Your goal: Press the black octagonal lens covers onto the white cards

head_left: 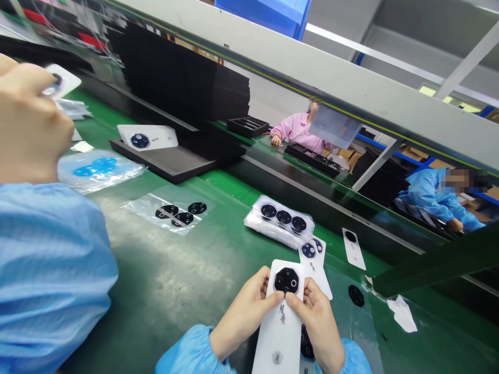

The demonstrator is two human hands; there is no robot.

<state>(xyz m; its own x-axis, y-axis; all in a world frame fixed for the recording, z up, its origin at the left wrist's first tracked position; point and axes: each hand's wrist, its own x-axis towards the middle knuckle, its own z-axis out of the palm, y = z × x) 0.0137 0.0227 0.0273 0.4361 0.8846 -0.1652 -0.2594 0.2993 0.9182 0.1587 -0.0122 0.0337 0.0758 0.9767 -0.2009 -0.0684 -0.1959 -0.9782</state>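
A white phone back cover with dark lettering is held upright between my two hands. My left hand grips its left edge and my right hand its right edge. Both thumbs press at the lower rim of a black octagonal camera lens plate near the cover's top. Just behind stand more white covers, partly hidden by the held one. Beyond them lies a stack of clear-bagged black lens plates. Under my right hand is a dark piece, mostly hidden.
A co-worker's blue-sleeved hand holds another cover at left. A black foam tray bears a white cover. Bagged lens plates lie on the green bench. A green post slants at right; two people sit beyond.
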